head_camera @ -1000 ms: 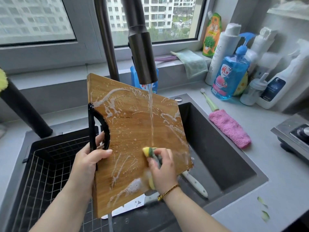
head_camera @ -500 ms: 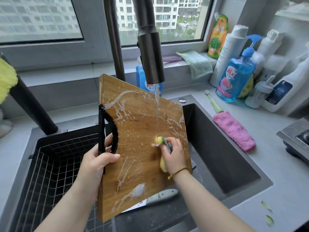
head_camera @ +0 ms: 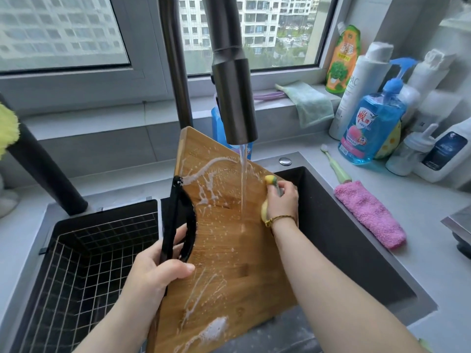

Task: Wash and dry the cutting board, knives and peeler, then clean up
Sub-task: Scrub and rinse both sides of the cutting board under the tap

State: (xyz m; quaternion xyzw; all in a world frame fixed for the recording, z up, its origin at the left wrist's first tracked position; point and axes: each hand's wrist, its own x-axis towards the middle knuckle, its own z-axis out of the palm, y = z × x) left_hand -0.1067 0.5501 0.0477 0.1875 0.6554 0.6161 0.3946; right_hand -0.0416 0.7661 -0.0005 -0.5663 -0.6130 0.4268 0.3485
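Head view: left hand (head_camera: 158, 271) grips sudsy wooden cutting board (head_camera: 229, 250), right hand (head_camera: 281, 200) clutches sponge (head_camera: 270, 180).

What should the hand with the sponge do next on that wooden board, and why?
Probably sweep the sponge down to the foam patch near the lower edge of the cutting board. The right hand holds the sponge at the board's upper right edge, and white suds streak the lower half. The left hand grips the black handle, holding the board tilted.

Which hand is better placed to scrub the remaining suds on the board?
Right: the right hand grips the sponge against the cutting board, while the left hand holds it by its black handle.
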